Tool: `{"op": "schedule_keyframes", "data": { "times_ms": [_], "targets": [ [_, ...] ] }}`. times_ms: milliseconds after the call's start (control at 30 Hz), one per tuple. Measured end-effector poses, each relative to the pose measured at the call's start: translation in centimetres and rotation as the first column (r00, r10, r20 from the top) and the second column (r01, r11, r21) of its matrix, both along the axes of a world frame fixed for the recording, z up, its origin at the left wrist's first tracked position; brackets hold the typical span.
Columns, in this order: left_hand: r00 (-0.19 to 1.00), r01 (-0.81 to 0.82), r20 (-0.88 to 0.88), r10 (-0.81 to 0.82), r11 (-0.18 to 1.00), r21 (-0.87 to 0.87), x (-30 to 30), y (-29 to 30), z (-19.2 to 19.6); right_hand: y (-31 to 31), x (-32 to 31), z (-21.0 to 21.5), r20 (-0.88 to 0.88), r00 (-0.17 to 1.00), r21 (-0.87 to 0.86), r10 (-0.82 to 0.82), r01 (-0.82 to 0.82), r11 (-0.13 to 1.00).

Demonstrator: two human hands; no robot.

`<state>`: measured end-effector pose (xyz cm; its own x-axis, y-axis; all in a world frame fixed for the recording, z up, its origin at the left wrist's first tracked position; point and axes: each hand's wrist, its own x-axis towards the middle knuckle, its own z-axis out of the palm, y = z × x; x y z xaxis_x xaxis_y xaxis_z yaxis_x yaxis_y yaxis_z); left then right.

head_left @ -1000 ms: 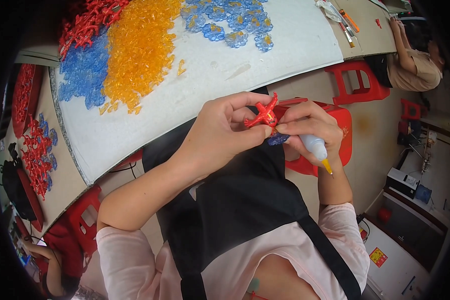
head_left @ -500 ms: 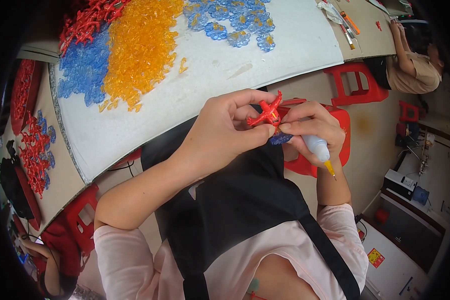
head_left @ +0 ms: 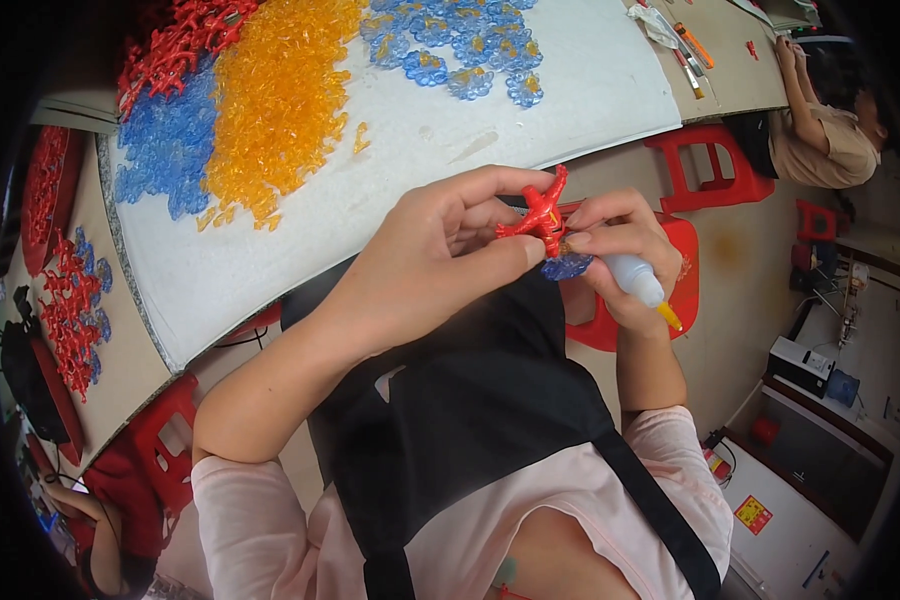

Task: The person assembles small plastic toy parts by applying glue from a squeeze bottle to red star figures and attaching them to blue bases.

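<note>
My left hand [head_left: 440,245] pinches a small red plastic figurine [head_left: 543,214] with spread limbs, close in front of my apron. Under the figurine sits a clear blue base piece [head_left: 567,267], and an amber bit seems to show between them. My right hand [head_left: 632,235] has its fingertips at the blue piece and the figurine's foot. A soft whitish squeeze bottle [head_left: 634,279] with a yellow nozzle lies in that same hand, its tip pointing down and away to the right. Whether the figurine and base are joined is hidden by the fingers.
On the white-covered table [head_left: 420,170] lie heaps of amber pieces [head_left: 280,100], blue pieces [head_left: 168,145] and red figurines [head_left: 195,40]. Blue bases with amber centres [head_left: 470,45] spread farther right. Red stools [head_left: 715,170] stand beyond, and a person [head_left: 820,130] sits at the far right.
Both hands have risen slightly, with the figurine a little more upright. The right fingers have shifted on the blue base, which shows more now.
</note>
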<state>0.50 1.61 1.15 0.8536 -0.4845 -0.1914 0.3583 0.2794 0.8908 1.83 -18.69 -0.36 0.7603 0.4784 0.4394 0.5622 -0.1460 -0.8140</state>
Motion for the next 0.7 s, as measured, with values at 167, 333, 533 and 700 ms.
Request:
{"op": "schedule_keyframes", "data": {
  "times_ms": [167,333,533,700],
  "targets": [
    [0.998,-0.062,0.031,0.061,0.997,0.038,-0.1,0.1,-0.5,0.8,-0.4,-1.1,-0.097,0.994,0.116,-0.057,0.068,0.991],
    [0.989,-0.115,0.107,0.106,0.989,0.088,-0.3,0.0,-0.6,1.3,-0.7,-1.6,-0.130,0.989,0.171,-0.074,0.096,0.981],
    [0.985,-0.132,0.130,0.117,0.985,0.109,-0.2,-0.1,-0.6,1.4,-0.7,-1.7,-0.126,0.987,0.183,-0.098,0.120,0.976],
    [0.992,-0.100,0.088,0.091,0.990,0.101,0.0,0.2,-0.7,1.5,-0.9,-1.6,-0.037,0.988,0.120,-0.152,0.155,0.981]
  ]
}}
